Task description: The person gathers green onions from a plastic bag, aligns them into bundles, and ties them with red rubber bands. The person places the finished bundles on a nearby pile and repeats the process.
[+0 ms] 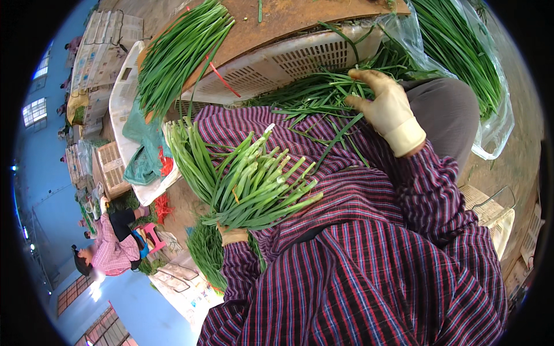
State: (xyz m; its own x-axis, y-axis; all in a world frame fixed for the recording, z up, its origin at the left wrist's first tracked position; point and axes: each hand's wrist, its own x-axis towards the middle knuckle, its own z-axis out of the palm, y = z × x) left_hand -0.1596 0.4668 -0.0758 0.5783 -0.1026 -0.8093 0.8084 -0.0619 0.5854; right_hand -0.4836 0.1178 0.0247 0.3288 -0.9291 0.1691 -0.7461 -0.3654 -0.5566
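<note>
A bunch of green garlic chives (259,190) lies over my lap, its pale cut ends pointing up and to the right. My left hand (233,236), in a cream glove, is shut around its lower side; the fingers are mostly hidden under the leaves. My right hand (385,108), gloved too, hovers over my thigh with thumb and fingers apart. Loose chive leaves (320,88) lie just past its fingertips, on my striped garment (337,207) and against a crate. A tidy chive bundle (186,56) rests on a brown board (268,30).
The board lies on a white slotted crate (298,60). More chives (458,52) fill a clear plastic bag (493,134) at right. A white basket (125,99) holds green netting (145,155). Red ties (162,207) lie on the floor. Another person (114,246) sits at left.
</note>
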